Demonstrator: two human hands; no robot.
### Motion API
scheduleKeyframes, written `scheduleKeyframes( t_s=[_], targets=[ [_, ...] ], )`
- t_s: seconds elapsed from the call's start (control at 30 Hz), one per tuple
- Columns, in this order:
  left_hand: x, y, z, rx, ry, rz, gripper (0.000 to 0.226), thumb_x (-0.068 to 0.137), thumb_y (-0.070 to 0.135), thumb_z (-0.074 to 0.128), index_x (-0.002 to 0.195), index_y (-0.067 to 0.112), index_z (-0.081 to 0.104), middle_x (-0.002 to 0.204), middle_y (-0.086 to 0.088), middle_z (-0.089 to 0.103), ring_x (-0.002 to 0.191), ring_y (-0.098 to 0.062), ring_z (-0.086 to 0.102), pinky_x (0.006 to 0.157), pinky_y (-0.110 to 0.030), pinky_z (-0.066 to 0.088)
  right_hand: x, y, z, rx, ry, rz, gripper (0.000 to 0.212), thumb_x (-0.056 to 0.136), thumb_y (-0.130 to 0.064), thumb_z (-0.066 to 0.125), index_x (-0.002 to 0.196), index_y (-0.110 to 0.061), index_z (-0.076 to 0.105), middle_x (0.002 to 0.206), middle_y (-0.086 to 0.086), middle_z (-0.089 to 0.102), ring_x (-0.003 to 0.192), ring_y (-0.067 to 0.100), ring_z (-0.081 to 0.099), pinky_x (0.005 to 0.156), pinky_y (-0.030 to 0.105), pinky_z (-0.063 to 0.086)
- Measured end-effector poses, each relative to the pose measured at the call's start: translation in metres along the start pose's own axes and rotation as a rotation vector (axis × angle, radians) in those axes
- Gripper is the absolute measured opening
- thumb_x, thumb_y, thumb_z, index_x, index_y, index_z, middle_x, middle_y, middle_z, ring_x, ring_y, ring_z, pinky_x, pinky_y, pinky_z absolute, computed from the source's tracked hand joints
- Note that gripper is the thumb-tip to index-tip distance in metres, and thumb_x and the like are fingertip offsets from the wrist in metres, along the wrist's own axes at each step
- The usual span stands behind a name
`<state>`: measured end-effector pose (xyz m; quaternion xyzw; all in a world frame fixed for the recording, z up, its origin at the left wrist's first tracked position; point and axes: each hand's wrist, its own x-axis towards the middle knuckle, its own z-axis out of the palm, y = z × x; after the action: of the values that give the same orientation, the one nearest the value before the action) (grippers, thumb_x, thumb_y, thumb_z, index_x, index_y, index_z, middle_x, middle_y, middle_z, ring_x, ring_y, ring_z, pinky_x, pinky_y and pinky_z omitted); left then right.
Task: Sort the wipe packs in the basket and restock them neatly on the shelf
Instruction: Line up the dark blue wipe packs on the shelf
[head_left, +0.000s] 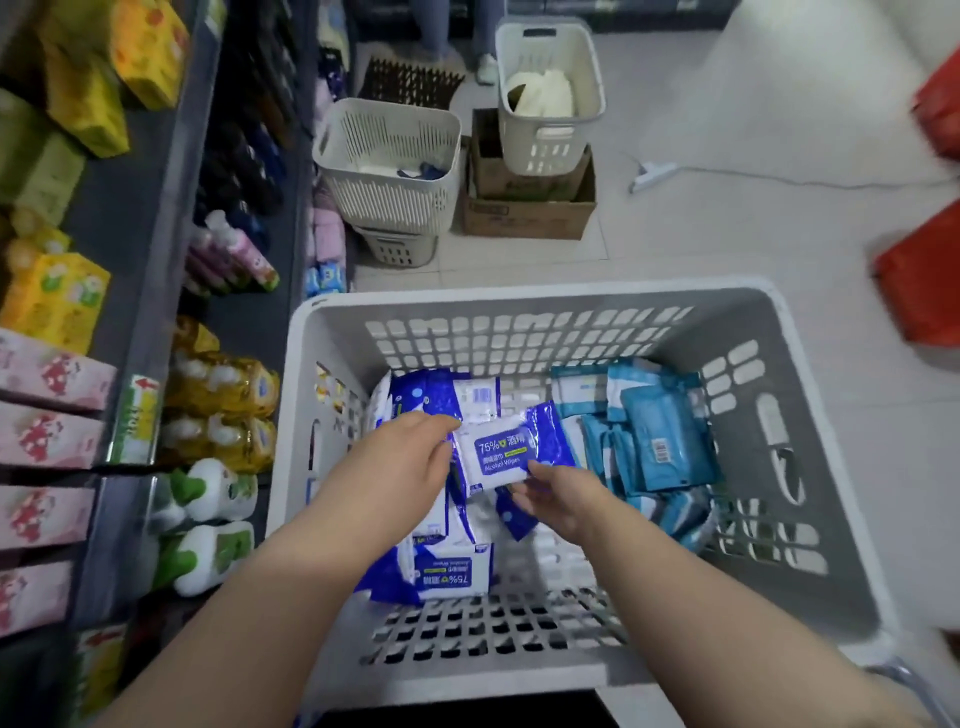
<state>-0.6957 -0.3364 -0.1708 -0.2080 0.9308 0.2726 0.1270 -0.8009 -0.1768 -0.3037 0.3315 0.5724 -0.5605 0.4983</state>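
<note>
Blue-and-white alcohol wipes pack (511, 453) is pinched by both hands over the grey laundry basket (810, 467), left hand (402, 457) on its left edge, right hand (558, 496) at its lower corner; so light a fingertip hold could let it slip back and muddle the piles. Inside, dark blue packs (441, 566) lie left, teal packs (660, 447) right. Behind, a slatted white basket (387, 171) and a tall hamper (550, 140) standing in a cardboard box (524, 215) hold pale items I cannot identify
</note>
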Motion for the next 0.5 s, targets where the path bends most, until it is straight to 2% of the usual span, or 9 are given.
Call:
scheduleKeyframes(
  t_s=[0.07,0.13,0.2,0.23,0.27,0.33,0.4,0.5],
  targets=[
    [0.003,0.003,0.001,0.008,-0.008,0.008,0.039,0.101,0.028,0.035,0.139,0.029,0.044,0.137,0.009,0.048,0.124,-0.010,0.045,0.100,-0.027,0.039,0.000,0.000,-0.006,-0.241,-0.006,0.209,0.016,0.100,-0.012,0.043,0.094,0.001,0.049,0.073,0.019,0.059,0.056,0.028,0.060,0.044,0.028,0.049],
    [0.006,0.003,0.003,0.017,-0.011,0.010,0.039,0.101,0.027,0.035,0.139,0.029,0.044,0.136,0.008,0.049,0.123,-0.010,0.046,0.099,-0.027,0.040,0.001,-0.002,-0.007,-0.740,-0.007,0.227,0.022,0.099,-0.014,0.041,0.082,-0.001,0.046,0.070,0.017,0.060,0.051,0.026,0.060,0.046,0.026,0.048],
    [0.007,-0.001,0.004,0.035,-0.015,0.000,0.039,0.101,0.027,0.034,0.139,0.029,0.044,0.135,0.007,0.050,0.122,-0.011,0.047,0.097,-0.027,0.040,0.007,-0.007,-0.001,-1.232,0.094,-0.011,0.021,0.094,-0.009,0.045,0.073,-0.009,0.048,0.085,0.014,0.064,0.072,0.026,0.065,0.060,0.027,0.050],
    [0.007,-0.002,0.005,0.043,-0.023,-0.008,0.039,0.101,0.028,0.034,0.139,0.029,0.043,0.135,0.007,0.050,0.122,-0.011,0.048,0.097,-0.027,0.040,0.011,-0.010,0.005,-1.422,0.135,-0.169,0.014,0.092,-0.008,0.046,0.079,-0.010,0.050,0.099,0.014,0.064,0.087,0.028,0.064,0.067,0.028,0.049],
    [0.007,-0.004,0.005,0.050,-0.040,-0.013,0.039,0.101,0.028,0.033,0.139,0.029,0.043,0.135,0.007,0.050,0.121,-0.011,0.048,0.097,-0.027,0.040,0.014,-0.012,0.011,-1.536,0.149,-0.304,0.008,0.092,-0.009,0.046,0.093,-0.009,0.053,0.113,0.013,0.061,0.100,0.028,0.061,0.074,0.030,0.048],
    [0.007,-0.007,0.007,0.053,-0.078,-0.023,0.039,0.102,0.029,0.033,0.140,0.029,0.042,0.136,0.005,0.050,0.122,-0.013,0.048,0.098,-0.028,0.040,0.025,-0.015,0.019,-1.623,0.134,-0.545,0.035,0.093,-0.011,0.048,0.128,-0.010,0.045,0.133,0.010,0.047,0.117,0.027,0.049,0.089,0.033,0.044],
    [0.006,-0.011,0.009,0.049,-0.103,-0.042,0.040,0.102,0.029,0.033,0.140,0.028,0.042,0.137,0.005,0.048,0.123,-0.013,0.046,0.098,-0.027,0.037,0.035,-0.017,0.023,-1.683,0.116,-0.681,0.055,0.092,-0.016,0.053,0.142,-0.010,0.030,0.144,0.009,0.034,0.128,0.028,0.037,0.103,0.034,0.036],
    [0.005,-0.022,0.010,0.067,-0.105,-0.050,0.039,0.102,0.028,0.034,0.139,0.025,0.044,0.135,0.004,0.050,0.121,-0.013,0.046,0.095,-0.023,0.035,0.050,-0.010,0.021,-1.718,0.127,-0.581,0.075,0.090,-0.028,0.059,0.148,-0.009,0.015,0.149,0.011,0.028,0.135,0.028,0.029,0.107,0.036,0.032]
  ],
)
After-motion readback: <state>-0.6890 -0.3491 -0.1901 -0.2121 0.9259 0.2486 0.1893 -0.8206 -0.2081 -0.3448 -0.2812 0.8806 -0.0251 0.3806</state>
